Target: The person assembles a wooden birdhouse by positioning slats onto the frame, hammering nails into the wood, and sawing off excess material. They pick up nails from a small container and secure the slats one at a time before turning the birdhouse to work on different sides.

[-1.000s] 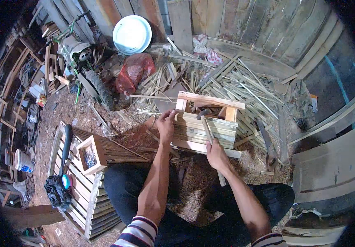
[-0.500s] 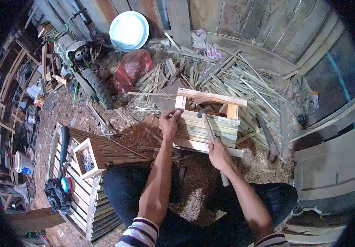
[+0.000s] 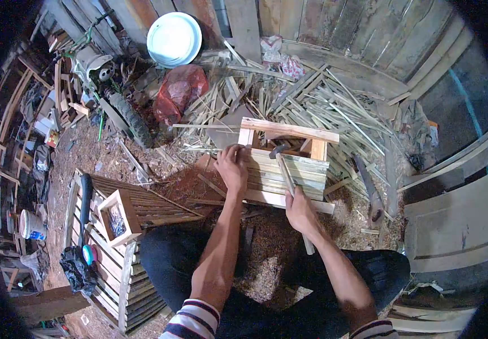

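Observation:
A small slatted wooden crate (image 3: 289, 176) sits in front of me, its near part covered by thin slats and its far part open below a thick top rail (image 3: 289, 130). My right hand (image 3: 301, 210) is wrapped round the handle of a hammer (image 3: 284, 169), whose head rests or hovers over the edge of the slats. At the crate's left end is my left hand (image 3: 232, 169), its fingers curled at the end of the slats. Whatever its fingertips pinch is too small to make out.
On the left, a larger slatted crate (image 3: 124, 294) carries a wooden box of nails (image 3: 117, 219) and a black bag (image 3: 79, 270). Behind lie a heap of thin wood strips (image 3: 334, 116), a red bag (image 3: 180, 93) and a white basin (image 3: 174, 39). A handsaw (image 3: 369, 189) lies right.
My left hand has shifted slightly up and its fingers have curled in more at the crate's left end. The hammer stays almost where it was. The view has tilted a little.

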